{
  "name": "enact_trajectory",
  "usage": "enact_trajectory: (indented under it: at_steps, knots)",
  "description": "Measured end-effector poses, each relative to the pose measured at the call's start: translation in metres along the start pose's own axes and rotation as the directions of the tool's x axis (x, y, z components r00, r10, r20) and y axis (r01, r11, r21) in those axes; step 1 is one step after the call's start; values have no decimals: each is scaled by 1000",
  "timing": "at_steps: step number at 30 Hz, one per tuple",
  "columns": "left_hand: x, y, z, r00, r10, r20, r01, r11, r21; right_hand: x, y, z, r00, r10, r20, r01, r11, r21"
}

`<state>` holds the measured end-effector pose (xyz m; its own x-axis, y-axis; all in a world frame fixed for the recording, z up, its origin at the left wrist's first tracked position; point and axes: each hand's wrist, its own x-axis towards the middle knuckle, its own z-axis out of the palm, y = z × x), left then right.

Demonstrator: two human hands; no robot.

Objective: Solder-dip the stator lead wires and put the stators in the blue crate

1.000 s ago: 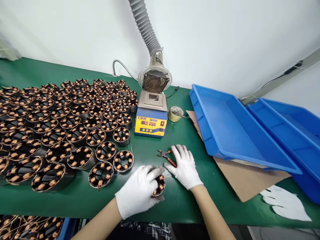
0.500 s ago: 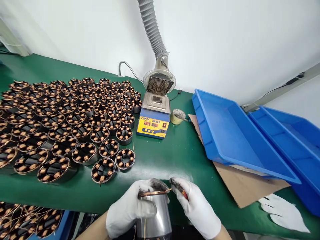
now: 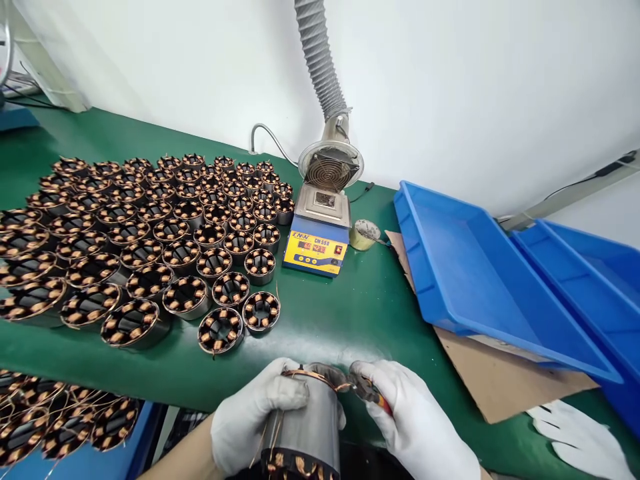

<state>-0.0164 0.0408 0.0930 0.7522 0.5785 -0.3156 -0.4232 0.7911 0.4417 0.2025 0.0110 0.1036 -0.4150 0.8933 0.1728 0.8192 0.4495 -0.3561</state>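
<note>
My gloved left hand [image 3: 263, 407] is wrapped round a motor stator [image 3: 309, 419], a grey steel cylinder with copper windings at its lower end. The stator is tilted, and loose copper wires hang along its left side. From its upper rim a copper wire end [image 3: 343, 387] sticks out to the right. In my gloved right hand [image 3: 403, 407] is a pair of pliers [image 3: 367, 390] with red-orange handles. Their dark jaws are at the wire end; whether they grip it I cannot tell.
Rows of stators [image 3: 150, 280] stand on the green bench [image 3: 325, 320]. Behind are a solder pot [image 3: 316, 250], a fume hose [image 3: 320, 60] and a small round tin [image 3: 365, 235]. Blue trays [image 3: 480, 267], cardboard [image 3: 505, 383] and a white glove [image 3: 580, 430] lie right. Lower left, a blue crate [image 3: 107, 460] holds stators.
The stator has tipped so that its lower windings now show. My pliers have come to the wire end at its rim. The whole view has shifted a little to the left.
</note>
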Motion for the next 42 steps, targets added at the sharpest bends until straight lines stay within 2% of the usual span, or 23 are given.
enact_trajectory:
  at_steps: [2,3,4,6,9,10,12,13,14,15,16,17,18,19,20,21,22,23,25,27,32,37,42]
  knots:
    - [1,6,4,1000,-13,-2,13,995,98,0,-3,-2,998,42,36,-41,999,-20]
    - [1,9,6,1000,20,2,-20,968,249,-1,-5,-2,995,80,67,-78,997,-25]
    - [2,12,8,996,83,16,-81,891,447,-4,-7,-3,987,126,102,-125,992,-16]
    - [3,16,13,971,221,95,-211,591,779,-11,-11,-3,957,232,173,-243,969,43]
    - [2,20,21,919,279,280,-300,30,954,-28,-14,-6,885,381,266,-437,877,198]
    - [0,21,22,898,255,359,-318,-190,929,-32,-13,-8,858,417,301,-492,835,246]
    - [-3,24,23,833,170,526,-331,-608,721,-37,-10,-13,800,446,402,-579,750,319]
    - [-5,26,23,795,126,593,-345,-711,613,-37,-9,-15,773,444,454,-610,715,340]
    - [-6,28,21,759,111,641,-376,-729,572,-35,-7,-17,754,437,491,-631,691,353]
    - [-6,29,19,729,127,672,-421,-692,587,-32,-6,-18,750,438,496,-637,681,361]
    - [-5,29,17,722,164,672,-466,-603,647,-29,-6,-18,762,450,465,-629,684,370]
    - [-3,29,14,741,229,631,-494,-451,744,-26,-7,-17,786,470,402,-609,698,376]
    - [-1,28,12,790,288,541,-497,-217,840,-24,-8,-14,812,483,327,-581,721,378]
    - [2,25,11,861,316,398,-443,80,893,-23,-10,-11,838,482,255,-545,750,375]
    - [5,22,10,928,289,237,-339,386,858,-22,-12,-8,864,460,205,-504,782,367]
    - [9,18,11,971,217,98,-218,649,729,-23,-14,-4,888,426,172,-460,813,357]
    - [12,15,12,991,131,0,-110,831,545,-25,-16,-1,910,386,153,-415,843,342]
    - [14,11,15,997,54,-58,-30,932,362,-26,-18,2,930,342,133,-367,872,323]
    - [17,7,20,995,-22,-95,34,992,119,-28,-19,5,962,263,73,-273,925,263]
    - [16,7,26,996,-31,-79,34,999,33,-26,-20,4,981,196,0,-192,963,189]
    - [9,15,31,995,89,-41,-78,976,203,-18,-24,-2,991,129,-33,-125,988,91]
    - [8,9,19,992,126,33,-129,913,387,-16,-26,-1,991,122,-56,-118,990,82]
    - [5,8,21,984,166,62,-177,890,421,-16,-26,1,971,222,88,-230,968,101]
